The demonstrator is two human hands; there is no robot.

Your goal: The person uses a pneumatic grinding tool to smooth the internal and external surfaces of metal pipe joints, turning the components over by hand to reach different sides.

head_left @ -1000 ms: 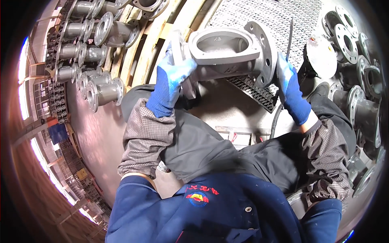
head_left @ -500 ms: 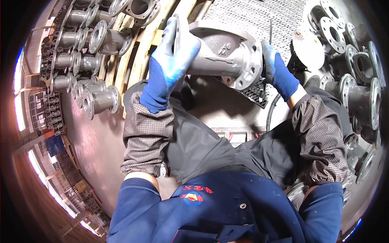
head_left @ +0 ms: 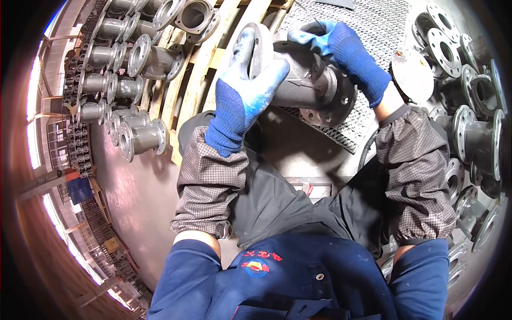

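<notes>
A grey flanged valve body (head_left: 301,85) is held up in front of me, tilted, over a metal mesh surface. My left hand (head_left: 248,74) is closed round the rim of its left round flange, thumb on the near side. My right hand (head_left: 333,42) has lifted to the casting's top edge with its fingers curled. A thin dark rod (head_left: 312,15) sticks out from those fingers; its other end is hidden by the hand. The far-right flange (head_left: 341,101) shows bolt holes and lies in shadow. Both hands wear blue coated gloves.
Several grey flanged castings (head_left: 152,58) stand at the left beside a wooden pallet (head_left: 200,69). More flanged castings (head_left: 472,136) are piled at the right. A whitish round-topped object (head_left: 412,77) stands beyond my right forearm. A dark hose (head_left: 365,152) runs near my right knee.
My right hand has left the right flange and moved up and left to the casting's top. The casting has turned, its right flange now darker. My left hand keeps its hold on the flange.
</notes>
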